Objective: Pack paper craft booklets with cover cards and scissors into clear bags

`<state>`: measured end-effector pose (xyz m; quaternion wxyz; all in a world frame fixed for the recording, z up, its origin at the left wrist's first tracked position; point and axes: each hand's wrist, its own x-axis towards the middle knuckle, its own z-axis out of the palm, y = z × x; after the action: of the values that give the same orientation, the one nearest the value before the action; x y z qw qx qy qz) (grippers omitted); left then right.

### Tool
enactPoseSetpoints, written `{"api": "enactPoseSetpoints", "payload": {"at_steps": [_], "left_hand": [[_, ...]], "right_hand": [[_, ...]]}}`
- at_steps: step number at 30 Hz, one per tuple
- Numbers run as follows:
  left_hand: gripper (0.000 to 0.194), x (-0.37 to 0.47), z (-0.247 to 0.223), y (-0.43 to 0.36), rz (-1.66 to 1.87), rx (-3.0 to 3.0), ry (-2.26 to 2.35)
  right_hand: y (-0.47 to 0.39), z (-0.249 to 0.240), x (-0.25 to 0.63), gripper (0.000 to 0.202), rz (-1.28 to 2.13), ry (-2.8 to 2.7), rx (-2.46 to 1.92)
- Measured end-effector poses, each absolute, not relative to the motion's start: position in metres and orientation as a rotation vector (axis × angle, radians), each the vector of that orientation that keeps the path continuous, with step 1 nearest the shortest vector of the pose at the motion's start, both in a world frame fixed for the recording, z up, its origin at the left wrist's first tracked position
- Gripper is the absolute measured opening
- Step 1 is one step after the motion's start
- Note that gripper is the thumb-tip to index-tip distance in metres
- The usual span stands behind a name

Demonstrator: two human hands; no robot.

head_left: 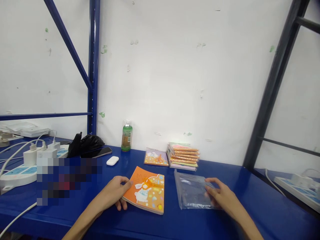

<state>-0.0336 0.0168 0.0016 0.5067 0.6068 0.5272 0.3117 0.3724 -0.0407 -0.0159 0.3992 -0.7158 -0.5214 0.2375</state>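
My left hand (119,191) grips the left edge of an orange notebook (147,191) with a white rabbit on its cover, thumb on top and fingers underneath. To the right, my right hand (217,193) pinches the right side of a clear plastic sleeve (191,193) between thumb and fingers. The sleeve looks flat, with nothing inside it. Notebook and sleeve are apart, with blue tabletop between them. Behind them stands a stack of notebooks (183,156) in shiny clear covers. Beside the stack lies a single covered notebook (156,157).
A green-labelled bottle (127,136) stands near the wall. On the left are a white earbud case (112,161), a phone (98,152), a black plastic bag (87,145) and a power strip (20,176) with chargers and cables. Another power strip (300,191) sits at the far right.
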Motion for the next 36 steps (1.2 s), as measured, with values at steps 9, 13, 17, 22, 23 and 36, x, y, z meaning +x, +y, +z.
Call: {"api": "enactPoseSetpoints", "payload": {"at_steps": [9, 13, 17, 22, 23, 36], "left_hand": [[0.073, -0.036, 0.005, 0.005, 0.874, 1.23, 1.101], [0.077, -0.032, 0.007, 0.0, 0.909, 1.12, 0.98], [0.076, -0.025, 0.006, -0.006, 0.867, 1.123, 0.942], [0.073, -0.025, -0.001, -0.002, 0.798, 1.224, 0.99], [0.074, -0.026, -0.002, -0.001, 0.783, 1.246, 1.005], [0.064, -0.076, 0.012, 0.028, 0.802, 1.582, 1.334]], "right_hand": [[-0.051, 0.02, 0.316, 0.054, 0.083, -1.264, -1.889], [-0.054, 0.025, 0.261, 0.076, 0.905, -1.323, -1.723], [-0.052, 0.015, 0.224, 0.071, 1.308, -1.282, -1.464], [-0.042, 0.001, 0.216, 0.059, 1.331, -1.268, -1.319], [-0.04, -0.001, 0.218, 0.058, 1.331, -1.273, -1.315], [-0.029, -0.007, 0.266, 0.051, 0.686, -1.463, -1.765]]}}
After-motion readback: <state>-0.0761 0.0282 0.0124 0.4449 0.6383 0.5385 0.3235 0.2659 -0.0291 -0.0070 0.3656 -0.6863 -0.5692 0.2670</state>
